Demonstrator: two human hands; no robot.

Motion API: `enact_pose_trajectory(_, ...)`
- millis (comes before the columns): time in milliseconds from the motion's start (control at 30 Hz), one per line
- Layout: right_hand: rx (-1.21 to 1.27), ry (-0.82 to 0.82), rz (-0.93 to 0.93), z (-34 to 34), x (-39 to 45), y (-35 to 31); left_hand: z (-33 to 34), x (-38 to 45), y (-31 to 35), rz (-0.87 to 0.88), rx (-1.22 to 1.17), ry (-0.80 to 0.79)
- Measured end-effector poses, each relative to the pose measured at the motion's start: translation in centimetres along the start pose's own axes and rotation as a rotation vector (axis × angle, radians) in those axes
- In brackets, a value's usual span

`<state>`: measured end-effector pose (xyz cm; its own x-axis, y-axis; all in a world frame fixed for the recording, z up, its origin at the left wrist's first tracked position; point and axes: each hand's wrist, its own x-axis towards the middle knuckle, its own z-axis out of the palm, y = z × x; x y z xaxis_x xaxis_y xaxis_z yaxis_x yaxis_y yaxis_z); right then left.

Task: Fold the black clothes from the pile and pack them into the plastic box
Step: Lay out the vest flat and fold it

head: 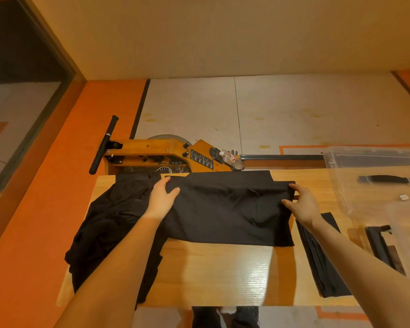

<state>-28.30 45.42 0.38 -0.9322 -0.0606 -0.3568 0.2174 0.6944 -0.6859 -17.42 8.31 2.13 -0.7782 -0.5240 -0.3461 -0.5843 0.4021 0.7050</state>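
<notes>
A black garment lies spread flat across the middle of the wooden table. My left hand pinches its upper left edge, thumb on top of the cloth. My right hand grips its right edge, fingers curled over the fold. A crumpled pile of black clothes sits at the table's left end and hangs over the edge. One folded black piece lies on the table to the right of my right forearm. The clear plastic box stands at the far right.
A wooden rowing machine with a black handle and a water bottle stands on the floor behind the table. A dark frame-like object lies by the box at the right edge. An orange wall runs along the left.
</notes>
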Motion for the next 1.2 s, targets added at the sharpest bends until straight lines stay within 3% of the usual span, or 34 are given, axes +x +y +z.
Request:
enact_pose_trajectory(133, -0.235, 0.113, 0.031, 1.9, 0.2, -1.0, 1.6, 0.8, 0.3, -0.076, 0.379, 0.003)
enact_pose_trajectory(267, -0.41, 0.092, -0.04, 5.8, -1.8, -0.2, 4.7, -0.9, -1.6, 0.041, 0.579, -0.081)
enact_pose_trajectory(433, -0.427, 0.045, -0.033, 9.5, -3.7, 0.7, 7.5, -1.5, -3.1, 0.056, 0.674, -0.283)
enact_pose_trajectory(733, -0.726, -0.119, -0.019, 10.5, -2.0, 1.4, 8.3, 1.3, -2.3, 0.089, 0.747, -0.395)
enact_pose_trajectory(900, -0.76, -0.209, -0.026, 10.4, -1.7, 1.9, 9.2, 0.8, -2.9, 0.04, 0.871, -0.443)
enact_pose_trajectory(1200, -0.782, -0.232, -0.069, 9.7, -4.9, 4.7, 9.7, -3.8, -4.3, -0.034, 0.879, -0.476)
